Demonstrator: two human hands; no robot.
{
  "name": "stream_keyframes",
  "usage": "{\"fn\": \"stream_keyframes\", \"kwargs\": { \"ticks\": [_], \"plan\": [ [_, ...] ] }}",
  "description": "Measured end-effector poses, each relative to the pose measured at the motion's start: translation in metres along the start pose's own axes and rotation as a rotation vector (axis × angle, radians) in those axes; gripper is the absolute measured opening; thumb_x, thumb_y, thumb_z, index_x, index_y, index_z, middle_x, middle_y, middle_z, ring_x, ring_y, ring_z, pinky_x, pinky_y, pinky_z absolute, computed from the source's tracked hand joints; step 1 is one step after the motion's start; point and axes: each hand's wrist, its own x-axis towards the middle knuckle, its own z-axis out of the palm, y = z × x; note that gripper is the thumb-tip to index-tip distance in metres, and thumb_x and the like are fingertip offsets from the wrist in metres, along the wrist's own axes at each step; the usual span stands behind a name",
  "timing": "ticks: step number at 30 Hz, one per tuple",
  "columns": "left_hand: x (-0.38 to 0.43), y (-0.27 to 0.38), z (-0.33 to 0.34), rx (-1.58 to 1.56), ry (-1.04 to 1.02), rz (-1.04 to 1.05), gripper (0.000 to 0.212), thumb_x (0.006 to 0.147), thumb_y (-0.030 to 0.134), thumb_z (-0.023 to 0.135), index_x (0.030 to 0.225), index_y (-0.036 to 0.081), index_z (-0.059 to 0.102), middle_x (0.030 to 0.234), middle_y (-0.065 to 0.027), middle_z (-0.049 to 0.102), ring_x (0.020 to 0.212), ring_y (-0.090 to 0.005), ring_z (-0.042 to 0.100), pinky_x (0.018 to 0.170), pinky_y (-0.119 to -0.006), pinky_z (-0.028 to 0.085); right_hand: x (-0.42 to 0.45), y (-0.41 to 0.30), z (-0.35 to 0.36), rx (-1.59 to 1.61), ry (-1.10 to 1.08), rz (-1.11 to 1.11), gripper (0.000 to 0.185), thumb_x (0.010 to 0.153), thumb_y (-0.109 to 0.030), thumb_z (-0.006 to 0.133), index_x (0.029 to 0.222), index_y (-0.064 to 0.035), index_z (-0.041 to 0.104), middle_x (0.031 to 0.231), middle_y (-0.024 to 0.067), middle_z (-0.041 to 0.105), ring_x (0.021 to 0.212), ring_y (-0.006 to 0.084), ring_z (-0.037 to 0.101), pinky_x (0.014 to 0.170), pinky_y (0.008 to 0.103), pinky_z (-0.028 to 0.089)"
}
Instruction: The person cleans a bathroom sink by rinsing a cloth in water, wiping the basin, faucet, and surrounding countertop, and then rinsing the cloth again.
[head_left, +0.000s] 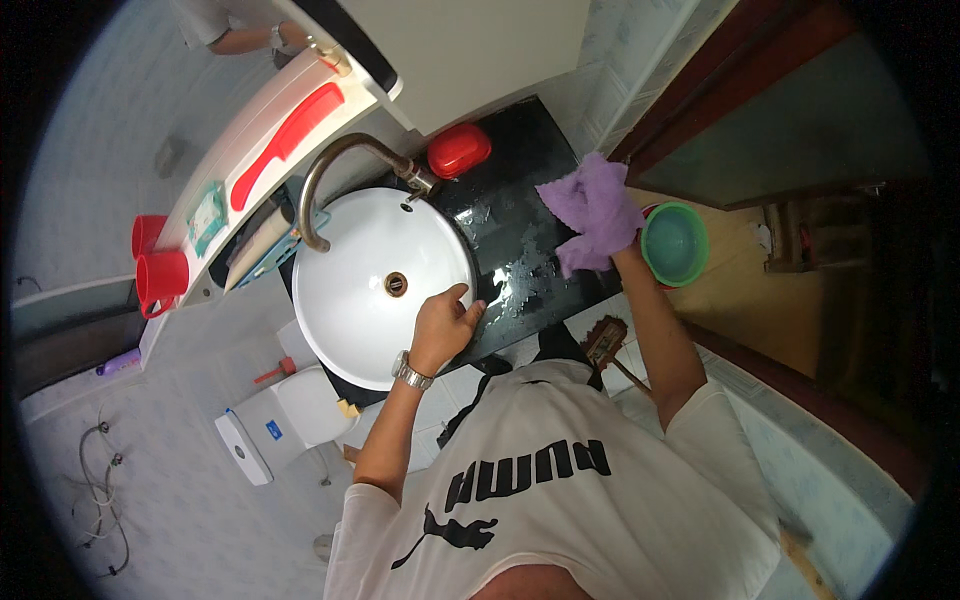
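My left hand, with a metal watch at the wrist, rests at the near rim of a white round washbasin, fingers apart and holding nothing. A purple cloth is in my right hand, which it mostly covers, above the right end of the black countertop. Water lies in wet patches on the counter beside the basin. A curved metal faucet arches over the basin's far side. Near the faucet's base sits a red soap box.
A white shelf holds a red comb, a pack of wipes and a red mug. Green basin and brush head are below at right; the toilet stands at left.
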Motion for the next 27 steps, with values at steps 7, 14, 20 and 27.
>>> {"fn": "stream_keyframes", "kwargs": {
  "ticks": [7,14,20,27],
  "plan": [
    [-0.003,-0.015,0.031,-0.091,0.036,-0.114,0.037,0.083,0.019,0.068,0.103,-0.011,0.061,0.056,-0.0167,0.058,0.049,-0.0228,0.058,0.049,-0.033,0.043,0.075,0.038,0.072,-0.152,0.349,0.179,0.016,0.076,-0.018,0.062,0.086,-0.0052,0.060,0.088,0.0242,0.058,0.090,0.0379,0.058,0.079,0.0418,0.047],
    [-0.028,-0.066,0.048,-0.241,0.181,-0.323,0.041,0.083,0.018,0.068,0.108,-0.014,0.059,0.054,-0.0120,0.059,0.046,-0.0158,0.054,0.046,-0.029,0.041,0.115,-0.079,0.038,-0.305,0.087,0.148,0.021,0.084,-0.017,0.052,0.092,-0.0012,0.064,0.091,0.0178,0.062,0.087,0.0338,0.061,0.068,0.0459,0.051],
    [-0.019,-0.064,0.043,-0.177,0.145,-0.315,0.041,0.083,0.018,0.069,0.107,-0.014,0.059,0.054,-0.0130,0.058,0.046,-0.0161,0.055,0.047,-0.030,0.042,0.062,-0.058,0.128,-0.330,-0.045,0.070,0.038,0.088,-0.026,0.050,0.112,0.0023,0.060,0.126,0.0243,0.050,0.121,0.0387,0.047,0.098,0.0483,0.039],
    [0.004,-0.058,0.028,-0.301,0.228,-0.365,0.045,0.085,0.017,0.068,0.111,-0.017,0.055,0.055,-0.0112,0.060,0.047,-0.0129,0.055,0.047,-0.027,0.042,0.073,-0.067,0.149,-0.227,-0.121,0.178,0.038,0.085,-0.023,0.053,0.113,0.0020,0.060,0.131,0.0247,0.047,0.125,0.0372,0.043,0.103,0.0424,0.035]
  ]
}}
